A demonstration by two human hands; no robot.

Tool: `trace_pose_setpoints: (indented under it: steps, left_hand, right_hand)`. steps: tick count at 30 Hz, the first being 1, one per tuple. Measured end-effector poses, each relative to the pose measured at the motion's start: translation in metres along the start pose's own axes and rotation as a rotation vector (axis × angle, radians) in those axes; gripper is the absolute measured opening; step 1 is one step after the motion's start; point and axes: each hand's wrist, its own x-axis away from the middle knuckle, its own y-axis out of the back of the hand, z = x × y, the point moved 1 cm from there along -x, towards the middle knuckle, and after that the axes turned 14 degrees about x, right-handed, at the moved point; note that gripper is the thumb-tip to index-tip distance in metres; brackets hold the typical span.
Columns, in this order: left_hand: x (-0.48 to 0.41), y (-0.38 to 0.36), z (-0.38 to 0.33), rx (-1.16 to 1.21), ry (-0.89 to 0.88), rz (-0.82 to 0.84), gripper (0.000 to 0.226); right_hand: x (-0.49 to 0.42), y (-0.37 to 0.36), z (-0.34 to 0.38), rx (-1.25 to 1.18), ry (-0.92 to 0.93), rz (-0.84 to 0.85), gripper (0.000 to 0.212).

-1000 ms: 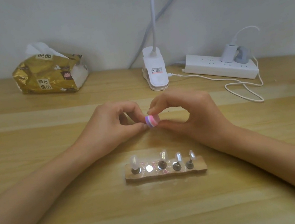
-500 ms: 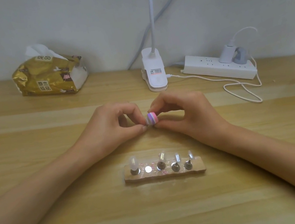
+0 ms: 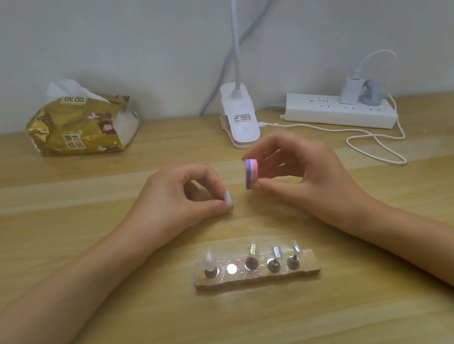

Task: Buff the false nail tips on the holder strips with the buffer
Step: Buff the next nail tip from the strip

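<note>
My left hand [image 3: 178,199] pinches a small pale false nail tip [image 3: 227,197] between thumb and forefinger above the table. My right hand [image 3: 294,171] pinches a round buffer [image 3: 251,173] with purple, white and pink layers, held on edge a short gap to the right of the tip. Closer to me a tan holder strip [image 3: 255,269] lies on the table. It carries a clear nail tip [image 3: 209,260] on its leftmost peg, one bare round magnet spot and three more pegs with small tips.
A gold tissue pack [image 3: 83,126] sits at the back left. A white clip lamp base [image 3: 240,115] stands at the back centre. A white power strip [image 3: 338,111] with plugs and a looping white cable [image 3: 377,146] lies at the back right on the wooden table [image 3: 59,290].
The buffer was pressed against the nail tip in my left hand. My right hand has lifted it up and to the right, so buffer and tip are now apart.
</note>
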Motion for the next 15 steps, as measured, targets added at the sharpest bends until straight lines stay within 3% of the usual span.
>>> trace_pose_setpoints:
  steps: [9, 15]
  left_hand:
    - [-0.002, -0.003, -0.001, 0.068, 0.029, 0.002, 0.023]
    - [-0.002, -0.004, -0.002, 0.09, 0.028, 0.014, 0.025]
  right_hand:
    - [-0.001, -0.008, 0.003, 0.16, 0.173, 0.071, 0.017]
    - [-0.001, -0.011, 0.004, 0.226, 0.251, 0.012, 0.013]
